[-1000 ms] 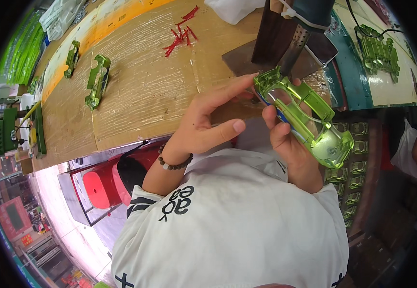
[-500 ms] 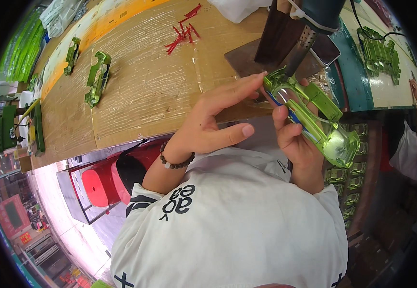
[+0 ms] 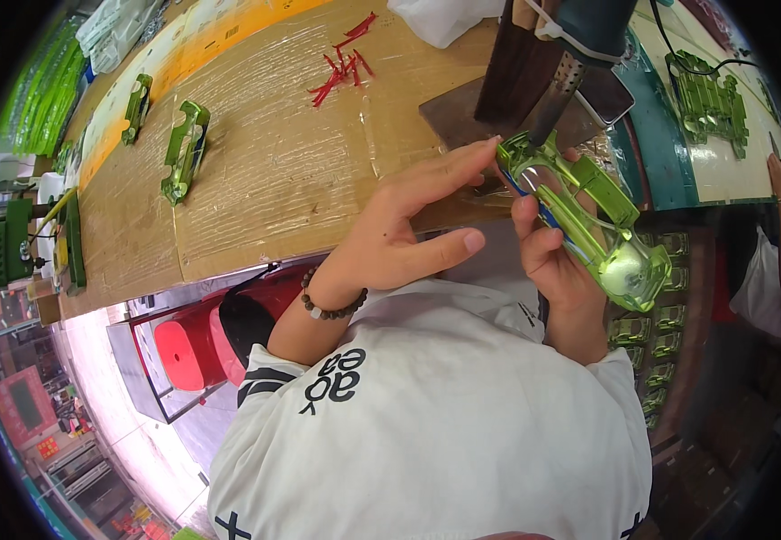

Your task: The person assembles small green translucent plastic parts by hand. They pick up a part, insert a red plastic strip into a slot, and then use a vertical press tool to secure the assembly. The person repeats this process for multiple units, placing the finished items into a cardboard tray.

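Raised nearer the tool (image 3: 560,90), the green toy car (image 3: 588,216) sits gripped in the right hand (image 3: 557,270); left hand (image 3: 408,225) fingers steady its front, apparently for fastening.

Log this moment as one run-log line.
left hand: fingers steady green car shell | right hand: grips shell | shell front under mounted tool tip | two spare shells on cardboard

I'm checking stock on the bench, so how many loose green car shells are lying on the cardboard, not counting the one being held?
2. One green shell lies on the cardboard's left part; a second green shell lies just beyond it, nearer the far left edge. More may sit out of view.
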